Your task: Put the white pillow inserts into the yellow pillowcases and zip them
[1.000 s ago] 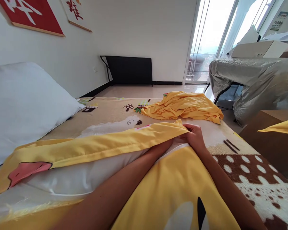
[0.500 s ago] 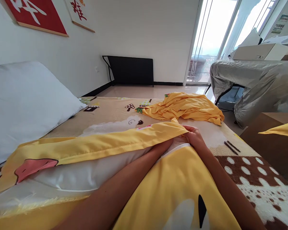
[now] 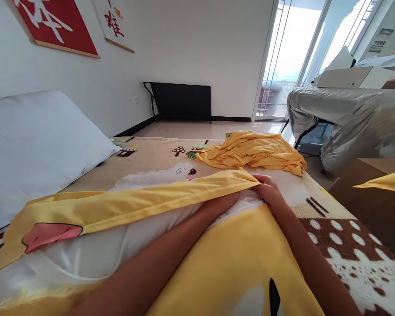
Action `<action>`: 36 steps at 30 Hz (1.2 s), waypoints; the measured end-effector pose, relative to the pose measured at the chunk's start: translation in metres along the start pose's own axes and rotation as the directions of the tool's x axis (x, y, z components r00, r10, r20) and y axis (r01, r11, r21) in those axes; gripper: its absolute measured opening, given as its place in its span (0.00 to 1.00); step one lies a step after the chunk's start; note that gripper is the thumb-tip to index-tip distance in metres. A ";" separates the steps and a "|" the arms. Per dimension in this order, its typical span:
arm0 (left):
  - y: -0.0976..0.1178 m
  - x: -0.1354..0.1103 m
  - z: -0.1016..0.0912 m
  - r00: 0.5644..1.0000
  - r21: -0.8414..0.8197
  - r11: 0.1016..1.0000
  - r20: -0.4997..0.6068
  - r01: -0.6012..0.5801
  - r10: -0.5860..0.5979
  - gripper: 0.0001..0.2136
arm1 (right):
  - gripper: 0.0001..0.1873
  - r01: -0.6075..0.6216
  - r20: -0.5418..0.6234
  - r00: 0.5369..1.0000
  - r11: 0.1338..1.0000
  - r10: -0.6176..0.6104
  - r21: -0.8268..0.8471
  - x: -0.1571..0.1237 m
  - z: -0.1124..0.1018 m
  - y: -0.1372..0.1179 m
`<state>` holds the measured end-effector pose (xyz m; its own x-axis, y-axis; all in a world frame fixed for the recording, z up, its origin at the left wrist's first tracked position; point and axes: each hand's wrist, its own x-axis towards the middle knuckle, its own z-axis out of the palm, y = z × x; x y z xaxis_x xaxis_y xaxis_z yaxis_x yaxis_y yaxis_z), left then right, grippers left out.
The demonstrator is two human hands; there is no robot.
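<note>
Spread across the bed in front of me is a yellow pillowcase [image 3: 243, 245] with a pink beak-shaped patch and a black eye-like print. Its folded yellow edge runs from the lower left up to a corner on the right, and white fabric [image 3: 95, 254] shows beneath. My right hand [image 3: 267, 188] is closed, pinching the cloth at that corner. My left arm reaches under the yellow edge, with only the wrist [image 3: 232, 199] showing near the corner; its fingers are hidden by the cloth. A frayed yellow edge lies at lower left.
A white pillow [image 3: 42, 145] lies on the left. Crumpled orange-yellow cloth [image 3: 253, 151] rests on the patterned blanket [image 3: 145, 156]. To the right are a cardboard box [image 3: 365, 193] with yellow cloth over it and a plastic-covered piece of furniture [image 3: 352, 105] bearing boxes.
The view has tilted slightly, so the room sits a little lower in it. Both hands stay near the same corner, and the right hand still pinches the cloth.
</note>
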<state>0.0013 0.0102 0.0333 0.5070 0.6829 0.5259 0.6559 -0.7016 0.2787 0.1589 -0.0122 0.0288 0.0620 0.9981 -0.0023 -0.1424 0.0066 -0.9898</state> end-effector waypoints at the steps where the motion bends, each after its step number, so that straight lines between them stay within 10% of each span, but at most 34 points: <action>1: 0.007 -0.004 -0.009 1.000 0.056 0.998 0.012 -0.002 0.001 0.19 | 0.18 0.018 0.011 1.000 1.000 -0.018 -0.008 -0.002 -0.001 -0.004; 6: 0.045 -0.030 -0.046 0.973 0.347 0.909 0.109 -0.229 0.203 0.15 | 0.27 0.175 0.251 0.957 0.980 -0.148 -0.092 -0.011 -0.014 -0.021; 10: 0.067 -0.039 -0.060 0.788 0.425 0.711 0.006 -0.560 0.616 0.15 | 0.30 0.253 0.332 0.920 0.963 -0.210 -0.091 -0.009 -0.032 -0.017; 16: 0.048 -0.020 -0.045 0.915 0.483 0.798 0.019 -0.361 0.402 0.16 | 0.27 0.194 0.183 0.966 0.981 -0.185 -0.031 0.000 -0.035 -0.001; 36: 0.061 -0.037 -0.059 0.718 0.144 0.715 -0.040 -0.684 0.695 0.08 | 0.19 0.173 -0.262 0.951 0.985 -0.166 0.004 0.036 -0.049 0.023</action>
<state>-0.0107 -0.0701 0.0783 0.7976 -0.0059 0.6031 0.2022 -0.9395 -0.2765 0.2065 0.0207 -0.0007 0.3415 0.9315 0.1251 -0.1336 0.1798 -0.9746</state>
